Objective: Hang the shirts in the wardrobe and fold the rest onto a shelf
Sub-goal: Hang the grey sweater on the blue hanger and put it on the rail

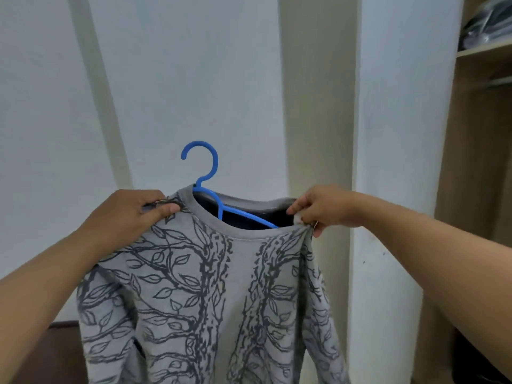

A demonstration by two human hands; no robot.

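Observation:
A grey shirt [221, 295] printed with dark vines and leaves hangs in front of me. A blue plastic hanger [206, 173] sits inside its neck opening, with the hook sticking up above the collar. My left hand [133, 214] grips the shirt's left shoulder beside the collar. My right hand [324, 209] pinches the right shoulder at the collar's edge. The lower part of the hanger is hidden inside the shirt.
The open wardrobe [482, 134] stands at the right, with a rail [500, 81] under a shelf [483, 49] that holds dark bagged items [487, 22]. A white wall and a beige pillar [315, 106] lie straight ahead. Dark furniture [59, 353] sits low at the left.

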